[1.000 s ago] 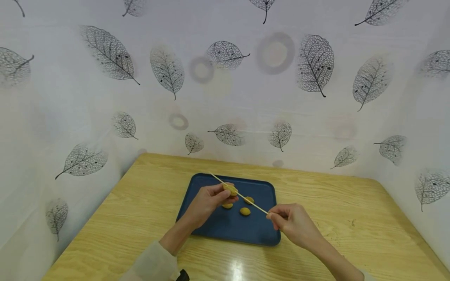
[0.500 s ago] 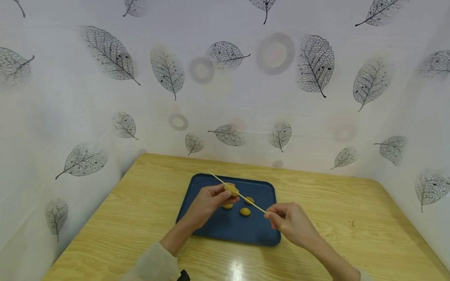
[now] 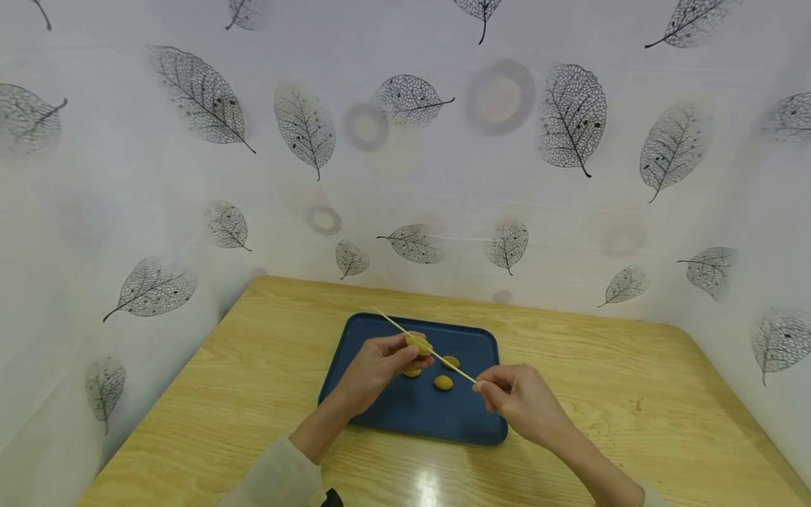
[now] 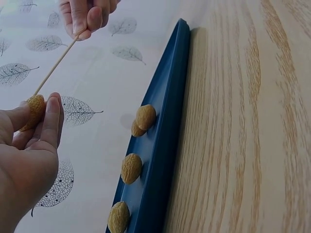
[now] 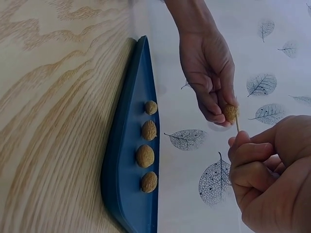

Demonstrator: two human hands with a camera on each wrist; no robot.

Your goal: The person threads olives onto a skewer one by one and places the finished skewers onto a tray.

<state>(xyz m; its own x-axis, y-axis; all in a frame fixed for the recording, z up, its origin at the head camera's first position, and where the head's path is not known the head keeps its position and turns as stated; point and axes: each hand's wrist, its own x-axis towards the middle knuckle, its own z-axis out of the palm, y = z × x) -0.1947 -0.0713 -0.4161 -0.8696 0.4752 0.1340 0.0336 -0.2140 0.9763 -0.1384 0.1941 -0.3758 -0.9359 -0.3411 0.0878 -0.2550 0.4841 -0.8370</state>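
My left hand (image 3: 374,370) pinches a wrinkled yellow-brown oval fruit (image 3: 418,343) between thumb and fingers above the tray; its exact kind is unclear. A thin wooden skewer (image 3: 453,365) runs into this fruit, and its far end shows beyond it to the upper left in the head view. At the skewer's near end, my right hand (image 3: 522,401) pinches it between thumb and forefinger. In the left wrist view the skewer (image 4: 56,65) slants from the held fruit (image 4: 34,112) up to the right fingers. Where the skewer passes the fruit, the left fingers partly hide it.
A dark blue rectangular tray (image 3: 405,415) lies on the wood-grain table (image 3: 253,394). Several similar loose fruits, one of them a near fruit (image 3: 443,382), rest on the tray below the hands. Behind the table hangs a leaf-patterned white cloth (image 3: 431,176).
My right hand has shifted slightly left toward the left hand, and the skewer's far end sticks out a little further to the upper left. The left hand has hardly moved.
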